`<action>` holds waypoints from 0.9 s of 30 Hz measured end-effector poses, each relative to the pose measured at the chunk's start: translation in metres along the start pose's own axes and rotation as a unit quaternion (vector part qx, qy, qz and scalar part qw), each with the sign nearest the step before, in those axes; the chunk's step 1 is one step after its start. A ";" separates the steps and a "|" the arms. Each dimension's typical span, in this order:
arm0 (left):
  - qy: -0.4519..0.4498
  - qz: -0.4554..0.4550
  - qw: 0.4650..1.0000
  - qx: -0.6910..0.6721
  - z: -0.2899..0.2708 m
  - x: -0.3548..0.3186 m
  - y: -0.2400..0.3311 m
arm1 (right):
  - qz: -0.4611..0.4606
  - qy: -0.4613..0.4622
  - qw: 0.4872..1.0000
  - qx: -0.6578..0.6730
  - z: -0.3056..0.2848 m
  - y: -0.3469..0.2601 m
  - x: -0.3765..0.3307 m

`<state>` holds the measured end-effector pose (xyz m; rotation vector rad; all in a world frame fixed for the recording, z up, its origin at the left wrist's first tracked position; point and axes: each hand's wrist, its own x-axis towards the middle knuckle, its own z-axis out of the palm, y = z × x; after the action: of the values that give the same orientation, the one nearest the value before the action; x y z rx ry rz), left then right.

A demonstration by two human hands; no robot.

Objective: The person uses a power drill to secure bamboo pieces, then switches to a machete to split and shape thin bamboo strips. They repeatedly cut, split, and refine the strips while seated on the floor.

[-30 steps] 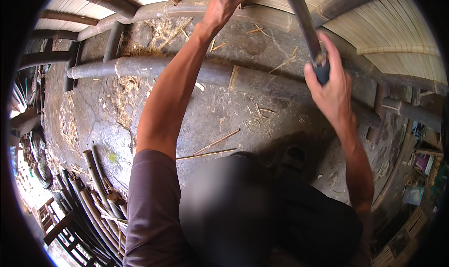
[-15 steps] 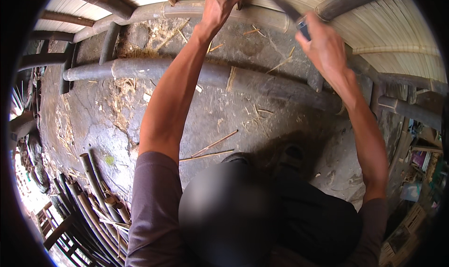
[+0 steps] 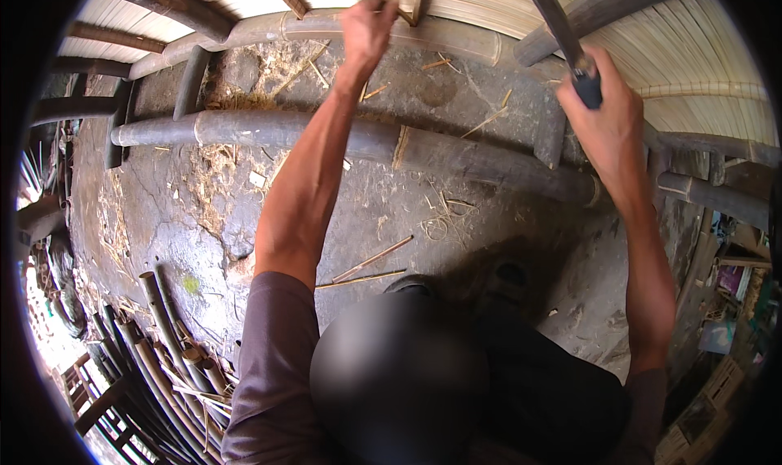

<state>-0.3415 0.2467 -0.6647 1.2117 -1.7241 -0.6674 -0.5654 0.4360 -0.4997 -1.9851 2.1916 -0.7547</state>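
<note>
At the top of the head view, my left hand (image 3: 368, 37) is closed, slightly blurred, around a thin brown strip (image 3: 405, 15) beside the pale woven panel (image 3: 468, 7). To the right, my right hand (image 3: 607, 123) grips the black handle of a large knife (image 3: 557, 17). Its long dark blade points up and to the left, past the frame's upper edge and apart from my left hand. Below my left hand runs a thick bamboo rail (image 3: 326, 26) along the panel's lower edge.
A second thick bamboo pole (image 3: 481, 157) crosses in front of me above the grey floor (image 3: 366, 212). Thin sticks (image 3: 371, 259) and curled shavings (image 3: 448, 216) lie on the floor. Several bamboo poles (image 3: 163, 359) are piled at the lower left. Clutter (image 3: 729, 302) stands far right.
My right hand has drawn the knife right and slightly down, away from my left hand, and the blade is steeper. My left hand has shifted a little left and down.
</note>
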 end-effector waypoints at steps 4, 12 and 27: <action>-0.001 0.022 0.999 0.031 -0.009 0.006 0.046 | 0.026 -0.006 1.000 0.004 -0.017 0.027 -0.039; 0.059 -0.016 0.998 -0.008 -0.162 -0.004 0.084 | 0.082 -0.078 0.993 0.023 -0.005 0.061 -0.119; -0.479 -0.356 0.778 0.198 -0.284 -0.455 0.114 | -0.111 -0.338 0.934 0.018 0.071 0.008 -0.154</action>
<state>-0.0858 0.7279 -0.6079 2.0933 -2.2613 -1.6577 -0.5224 0.5626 -0.6045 -2.0750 1.5607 -0.0781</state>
